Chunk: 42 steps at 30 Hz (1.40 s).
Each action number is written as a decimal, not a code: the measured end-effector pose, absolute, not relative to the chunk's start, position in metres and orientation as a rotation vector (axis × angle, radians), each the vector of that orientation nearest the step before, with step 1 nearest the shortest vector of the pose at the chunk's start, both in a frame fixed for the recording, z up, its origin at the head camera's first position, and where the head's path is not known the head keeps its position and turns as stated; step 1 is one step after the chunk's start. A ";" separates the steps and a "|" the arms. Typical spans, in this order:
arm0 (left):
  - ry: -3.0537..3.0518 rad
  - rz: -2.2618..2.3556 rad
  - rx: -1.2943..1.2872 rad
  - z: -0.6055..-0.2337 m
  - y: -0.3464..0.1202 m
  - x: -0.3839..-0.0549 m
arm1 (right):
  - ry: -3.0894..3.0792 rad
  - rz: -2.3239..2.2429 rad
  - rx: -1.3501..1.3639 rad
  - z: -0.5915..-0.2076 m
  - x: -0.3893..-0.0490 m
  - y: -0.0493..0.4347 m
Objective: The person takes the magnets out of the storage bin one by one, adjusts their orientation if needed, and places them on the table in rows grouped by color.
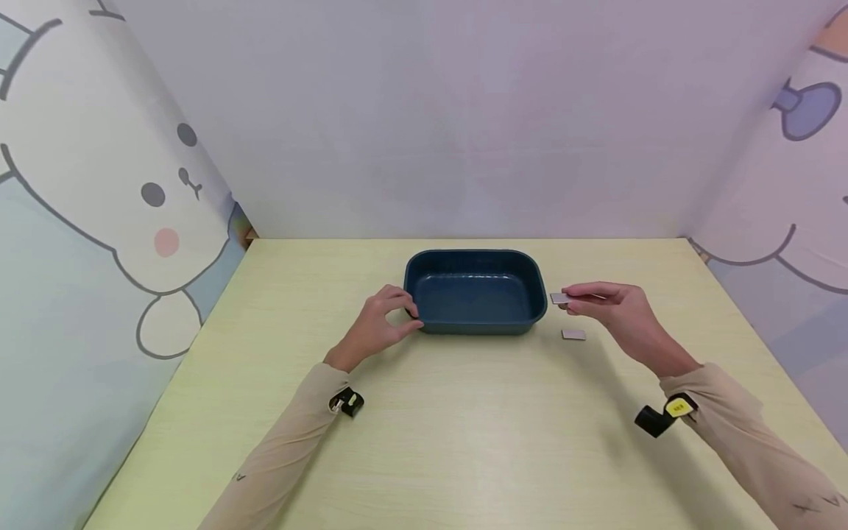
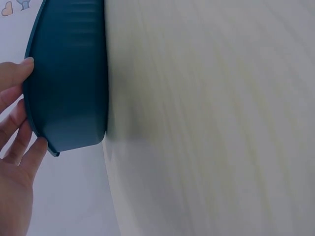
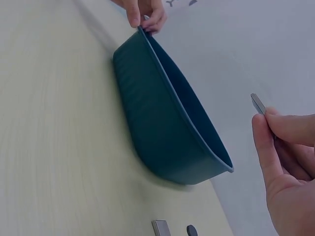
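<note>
A deep blue rectangular basin point(image 1: 477, 327) with rounded corners sits on the table, its inside bare. My left hand point(image 1: 383, 324) grips the rim at its near left corner, thumb and fingers on either side of the edge in the left wrist view. Just right of the basin, my right hand point(image 1: 612, 313) pinches a small flat silvery rectangular piece point(image 1: 559, 298) between thumb and fingers, raised above rim height in the right wrist view. A similar flat piece point(image 1: 573, 335) lies on the table below that hand. Beside it, in the right wrist view, is a small dark rounded thing point(image 3: 192, 230).
The pale wood-grain table point(image 1: 464, 442) ends at a plain whitish backdrop point(image 1: 450, 132) behind the basin. Cartoon-printed sheets point(image 1: 79, 221) stand along both sides. Each sleeve carries a small black wrist device point(image 1: 656, 421).
</note>
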<state>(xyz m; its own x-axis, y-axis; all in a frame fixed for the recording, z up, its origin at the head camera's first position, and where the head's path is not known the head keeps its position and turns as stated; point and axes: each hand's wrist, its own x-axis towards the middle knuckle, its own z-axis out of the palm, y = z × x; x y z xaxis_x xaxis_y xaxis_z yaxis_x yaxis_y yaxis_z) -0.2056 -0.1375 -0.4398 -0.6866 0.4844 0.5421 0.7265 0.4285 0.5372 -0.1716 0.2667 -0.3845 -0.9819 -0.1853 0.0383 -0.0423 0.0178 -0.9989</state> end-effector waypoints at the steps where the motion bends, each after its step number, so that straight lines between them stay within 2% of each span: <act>1: -2.383 -1.121 -1.042 -0.440 -0.137 -0.206 | 2.161 -2.124 -0.242 -0.385 -0.171 0.268; 42: -2.371 -1.098 -1.052 -0.440 -0.137 -0.206 | 1.971 -2.349 -0.186 -0.403 -0.147 0.346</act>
<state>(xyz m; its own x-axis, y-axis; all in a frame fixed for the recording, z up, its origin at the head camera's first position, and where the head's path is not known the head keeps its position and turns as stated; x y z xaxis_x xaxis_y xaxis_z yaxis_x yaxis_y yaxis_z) -0.2062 -0.1374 -0.4396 -0.6762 0.4881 0.5519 0.7366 0.4325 0.5200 -0.1469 0.3461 -0.4029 -0.9903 -0.1306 0.0477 -0.0243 -0.1753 -0.9842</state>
